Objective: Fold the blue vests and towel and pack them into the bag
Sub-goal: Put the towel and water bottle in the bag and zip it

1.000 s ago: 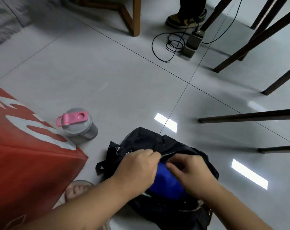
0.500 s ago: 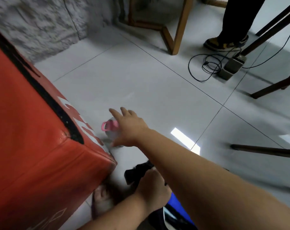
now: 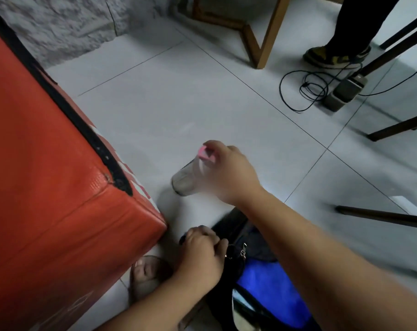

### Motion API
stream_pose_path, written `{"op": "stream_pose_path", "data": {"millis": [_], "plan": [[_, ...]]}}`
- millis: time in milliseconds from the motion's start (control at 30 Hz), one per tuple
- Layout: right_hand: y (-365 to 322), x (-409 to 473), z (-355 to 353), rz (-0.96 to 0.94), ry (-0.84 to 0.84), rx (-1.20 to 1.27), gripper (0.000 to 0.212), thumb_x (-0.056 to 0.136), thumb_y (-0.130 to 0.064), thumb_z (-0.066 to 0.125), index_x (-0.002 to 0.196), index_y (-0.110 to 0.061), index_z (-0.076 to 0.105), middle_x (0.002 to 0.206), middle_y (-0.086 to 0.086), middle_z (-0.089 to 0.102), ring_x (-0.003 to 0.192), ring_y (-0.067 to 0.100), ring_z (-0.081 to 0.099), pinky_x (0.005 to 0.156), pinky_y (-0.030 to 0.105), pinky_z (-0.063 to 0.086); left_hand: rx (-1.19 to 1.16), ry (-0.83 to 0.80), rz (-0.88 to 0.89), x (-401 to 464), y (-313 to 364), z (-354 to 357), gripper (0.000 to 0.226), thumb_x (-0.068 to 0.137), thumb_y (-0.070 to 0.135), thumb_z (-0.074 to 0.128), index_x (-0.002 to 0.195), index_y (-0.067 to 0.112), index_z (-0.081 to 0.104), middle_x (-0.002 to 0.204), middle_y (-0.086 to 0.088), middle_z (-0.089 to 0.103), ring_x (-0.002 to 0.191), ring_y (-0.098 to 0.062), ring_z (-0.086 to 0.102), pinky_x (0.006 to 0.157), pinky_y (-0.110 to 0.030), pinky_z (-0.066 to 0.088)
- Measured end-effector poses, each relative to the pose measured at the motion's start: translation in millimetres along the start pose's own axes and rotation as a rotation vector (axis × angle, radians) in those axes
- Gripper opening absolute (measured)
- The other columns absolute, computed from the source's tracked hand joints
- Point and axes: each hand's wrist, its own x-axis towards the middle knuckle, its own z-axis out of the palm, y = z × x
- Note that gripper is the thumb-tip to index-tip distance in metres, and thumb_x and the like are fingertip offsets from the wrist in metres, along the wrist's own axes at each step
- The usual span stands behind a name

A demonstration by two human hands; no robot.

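Note:
The black bag (image 3: 236, 237) lies open on the floor at the bottom centre, with blue fabric (image 3: 269, 287) showing inside it. My left hand (image 3: 202, 254) grips the bag's edge near a metal clasp. My right hand (image 3: 229, 173) holds a grey bottle (image 3: 188, 176) by its pink lid, lifted off the floor and tilted, above and beyond the bag. The bottle is blurred by motion.
A large red padded block (image 3: 59, 187) fills the left side, close to the bag. My foot (image 3: 148, 273) is beside the block's corner. Chair and table legs (image 3: 381, 215), a power adapter with cables (image 3: 343, 89) and another person's shoe (image 3: 331, 57) are at the right and back.
My right hand left the bag's opening, reached to the grey bottle by the red block, and has lifted it off the floor. My left hand stayed on the bag.

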Motion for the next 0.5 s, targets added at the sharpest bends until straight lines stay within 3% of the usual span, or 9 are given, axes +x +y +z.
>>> {"op": "stream_pose_path", "data": {"millis": [100, 167, 233, 300, 367, 500], "plan": [[17.1, -37.7, -29.4, 0.055, 0.097, 0.108, 0.077, 0.057, -0.049, 0.086, 0.126, -0.044, 0.052, 0.106, -0.011, 0.058, 0.088, -0.001, 0.055, 0.072, 0.014, 0.041, -0.189, -0.238, -0.184, -15.3, 10.7, 20.1, 0.047, 0.096, 0.036, 0.059, 0.057, 0.014, 0.043, 0.057, 0.0, 0.052, 0.067, -0.027, 0.057, 0.062, -0.032, 0.029], [28.2, -64.3, -42.9, 0.099, 0.151, 0.163, 0.075, 0.053, -0.053, 0.085, 0.121, -0.047, 0.054, 0.103, -0.013, 0.061, 0.09, -0.004, 0.058, 0.075, 0.016, 0.045, -0.205, -0.309, -0.26, -17.1, 23.4, 27.1, 0.045, 0.091, 0.04, 0.061, 0.058, 0.013, 0.045, 0.065, -0.01, 0.064, 0.073, -0.032, 0.063, 0.063, -0.035, 0.034], [38.6, -88.0, -50.6, 0.15, 0.182, 0.186, 0.075, 0.05, -0.057, 0.084, 0.118, -0.048, 0.054, 0.102, -0.014, 0.064, 0.091, 0.0, 0.062, 0.08, 0.024, 0.052, -0.128, -0.376, -0.271, -6.0, 12.9, 23.9, 0.041, 0.083, 0.043, 0.062, 0.059, 0.011, 0.053, 0.073, -0.013, 0.071, 0.079, -0.03, 0.07, 0.062, -0.032, 0.044], [49.2, -109.6, -56.7, 0.186, 0.21, 0.195, 0.079, 0.047, -0.059, 0.082, 0.12, -0.048, 0.054, 0.104, -0.014, 0.066, 0.093, 0.002, 0.065, 0.084, 0.029, 0.055, -0.02, -0.482, -0.308, -0.7, 12.2, 19.0, 0.032, 0.076, 0.044, 0.063, 0.073, 0.012, 0.066, 0.08, -0.008, 0.074, 0.083, -0.024, 0.073, 0.064, -0.029, 0.051], [56.2, -128.5, -62.6, 0.209, 0.244, 0.234, 0.078, 0.046, -0.058, 0.083, 0.118, -0.052, 0.055, 0.108, -0.015, 0.067, 0.096, -0.001, 0.065, 0.084, 0.025, 0.054, 0.126, -0.534, -0.268, 1.0, 19.4, 19.7, 0.04, 0.073, 0.053, 0.059, 0.091, 0.019, 0.071, 0.09, -0.002, 0.074, 0.09, -0.023, 0.072, 0.068, -0.028, 0.052], [69.1, -155.5, -67.7, 0.248, 0.265, 0.328, 0.069, 0.051, -0.04, 0.094, 0.107, -0.059, 0.057, 0.11, -0.018, 0.069, 0.097, -0.004, 0.066, 0.082, 0.018, 0.053, 0.257, -0.497, -0.185, 10.9, 26.1, 21.3, 0.046, 0.075, 0.06, 0.06, 0.105, 0.026, 0.067, 0.101, 0.003, 0.071, 0.097, -0.024, 0.069, 0.078, -0.032, 0.056]]}}
